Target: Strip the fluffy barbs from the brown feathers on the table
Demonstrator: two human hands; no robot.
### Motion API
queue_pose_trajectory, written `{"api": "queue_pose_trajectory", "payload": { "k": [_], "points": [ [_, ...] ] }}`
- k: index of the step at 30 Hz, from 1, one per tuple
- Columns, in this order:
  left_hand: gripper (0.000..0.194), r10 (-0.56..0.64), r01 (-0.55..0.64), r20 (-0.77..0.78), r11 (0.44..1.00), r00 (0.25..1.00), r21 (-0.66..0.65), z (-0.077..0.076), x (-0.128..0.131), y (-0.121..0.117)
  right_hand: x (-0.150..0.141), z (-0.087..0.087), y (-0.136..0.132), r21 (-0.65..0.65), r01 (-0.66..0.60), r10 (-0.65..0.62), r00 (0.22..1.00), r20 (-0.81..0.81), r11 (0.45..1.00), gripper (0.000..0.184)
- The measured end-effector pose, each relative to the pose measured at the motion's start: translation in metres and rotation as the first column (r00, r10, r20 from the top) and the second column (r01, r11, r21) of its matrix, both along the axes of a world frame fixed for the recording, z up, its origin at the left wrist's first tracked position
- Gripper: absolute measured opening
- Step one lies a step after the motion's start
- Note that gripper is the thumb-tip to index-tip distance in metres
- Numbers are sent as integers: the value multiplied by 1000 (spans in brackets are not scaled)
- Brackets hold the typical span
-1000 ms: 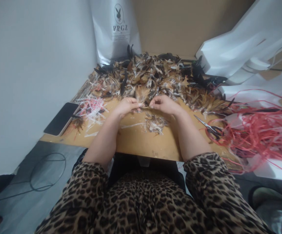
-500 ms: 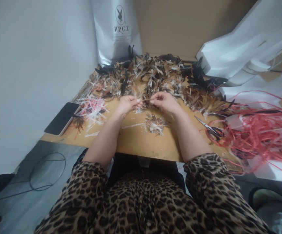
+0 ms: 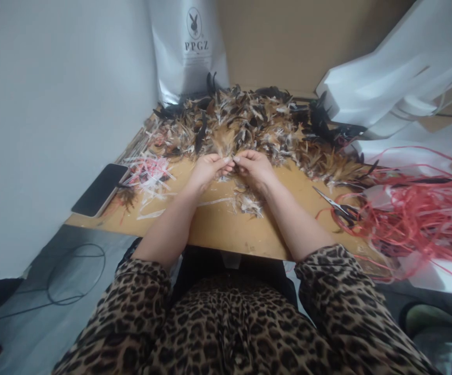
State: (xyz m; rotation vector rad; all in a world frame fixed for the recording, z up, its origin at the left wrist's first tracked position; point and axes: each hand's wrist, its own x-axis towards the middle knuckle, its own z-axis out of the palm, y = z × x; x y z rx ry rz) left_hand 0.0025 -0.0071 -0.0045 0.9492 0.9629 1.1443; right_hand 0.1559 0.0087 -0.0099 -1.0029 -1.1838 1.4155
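Note:
My left hand is closed in a pinch, with a brown feather at its fingertips, partly hidden by the fingers. Close against it, my right hand pinches thumb and forefinger together; what lies between them is too small to make out. Both hands are just in front of a wide pile of brown, black and whitish feathers. Below the right hand, a small heap of pale brown feathers lies on the wooden tabletop, partly covered by the wrist.
To the left lie a phone and a tangle of pink and white strips. Scissors rest at the right beside a mass of red ribbon. A silver bag stands behind the pile, and white packaging leans at the right.
My right hand has moved left, so its fingertips now meet those of my left hand. The thin brown feather that spanned the gap between them is now mostly hidden.

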Motion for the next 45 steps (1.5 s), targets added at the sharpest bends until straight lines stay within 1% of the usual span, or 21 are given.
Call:
{"api": "queue_pose_trajectory", "payload": {
  "k": [4, 7, 11, 16, 23, 28, 32, 36, 38, 40, 42, 43, 45],
  "points": [
    [13, -93, 100, 82, 992, 992, -80, -2, -5, 1, 6, 8, -1, -7, -14, 14, 1000, 13, 1000, 41],
    [10, -129, 140, 107, 985, 986, -103, -3, -6, 2, 8, 12, -3, 1, -26, 26, 999, 25, 1000, 41],
    [10, -142, 150, 71, 982, 987, -117, -1, -5, 0, 6, 9, -3, 16, -34, 33, 999, 43, 999, 40],
    [13, -166, 170, 43, 979, 985, -112, 1, -3, -1, 4, 4, -1, 41, -43, 42, 999, 25, 998, 38],
    [14, -118, 122, 50, 989, 992, -85, -2, -4, 1, 3, 9, -4, 19, -31, 31, 999, 19, 999, 40],
    [12, -137, 139, 35, 989, 990, -60, -4, -3, 1, 1, 6, -3, 51, -38, 37, 999, 14, 998, 40],
    [13, -114, 113, -21, 993, 993, -17, -2, -1, -1, 0, 2, -1, 68, -12, 10, 999, 33, 998, 38],
    [15, -85, 85, -111, 996, 990, -6, 1, 2, -3, -2, 0, 0, 87, 19, -24, 998, 65, 996, 37],
    [17, -73, 74, -160, 997, 985, 1, 2, 1, -2, -3, -1, 0, 95, 21, -28, 997, 71, 995, 36],
    [18, -46, 51, -174, 998, 984, 23, 1, -1, 0, -1, 1, -1, 104, 28, -36, 996, 81, 994, 34],
    [19, -1, 8, -147, 999, 989, 47, 1, -4, 2, 4, 3, -1, 137, 28, -50, 986, 158, 990, 30],
    [20, 25, -18, -122, 998, 992, 52, 1, -6, 4, 7, 5, -1, 163, 12, -51, 970, 236, 986, 27],
    [20, 70, -66, -68, 997, 995, 50, 1, -9, 6, 14, 7, -2, 213, -70, -30, 900, 435, 975, 21]
  ]
}}
